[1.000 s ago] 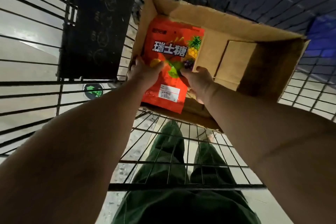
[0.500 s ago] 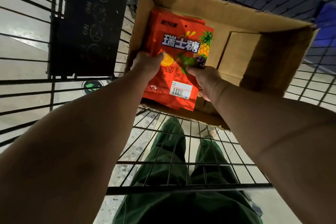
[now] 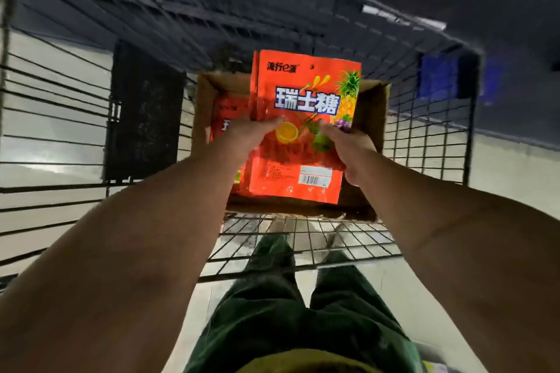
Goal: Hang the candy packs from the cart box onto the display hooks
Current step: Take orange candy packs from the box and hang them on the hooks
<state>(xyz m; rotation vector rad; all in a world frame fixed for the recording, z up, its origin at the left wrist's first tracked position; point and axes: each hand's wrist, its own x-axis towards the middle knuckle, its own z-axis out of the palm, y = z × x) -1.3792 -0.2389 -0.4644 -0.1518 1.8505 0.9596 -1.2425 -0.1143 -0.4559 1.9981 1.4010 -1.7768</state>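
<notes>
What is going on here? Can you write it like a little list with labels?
place: inside a wire cart
box: cardboard box on the cart floor, open
held item: red candy pack, upright above the box
left hand: grips the pack's left side
right hand: grips the pack's right side
left in box: another red pack, partly hidden
display hooks: not in view

Red-orange candy pack (image 3: 306, 94) with fruit print; brown box (image 3: 371, 112).

The candy pack (image 3: 304, 118) is glossy orange plastic film. The box (image 3: 371, 118) is matt brown cardboard. The cart (image 3: 303, 239) is dark metal wire.
</notes>
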